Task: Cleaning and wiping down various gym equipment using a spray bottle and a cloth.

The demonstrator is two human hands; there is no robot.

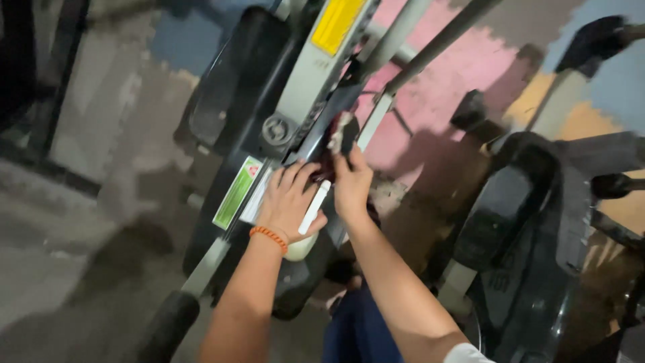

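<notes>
A small dark strap or cloth piece with a pale, frayed-looking end (340, 134) sits against the grey frame of the exercise machine (306, 81), just under the sloping bars and above the green-and-white sticker (236, 193). It is blurred, so its exact kind cannot be told. It looks soft and limp, light enough to lift with two fingers, and likely to fold or slip if pinched only at the loose tip; the better hold seems to be lower down, where it is thicker and lies against the metal.

The right hand (351, 185) is closed on it, fingertips pinching its lower part from below, wrist raised. The left hand (289, 202) lies half open and flat on the machine's body just beside, fingers spread over the white label area, with a slim white stick-like tool or tube (314, 207) caught between thumb and palm. That piece looks stiff, smooth and light, so it could slide out of so loose a hold. An orange beaded band (269, 237) circles the left wrist.

The machine itself is heavy and rigid, with a dark moulded cover (235, 94) on its left side and a yellow sticker (336, 23) higher up the frame. A black padded handle (168, 326) juts toward the lower edge of the view. A second dark machine (531, 228) stands to the right, well apart from the hands. Underneath is a floor of pink, grey and tan patches (437, 101).
</notes>
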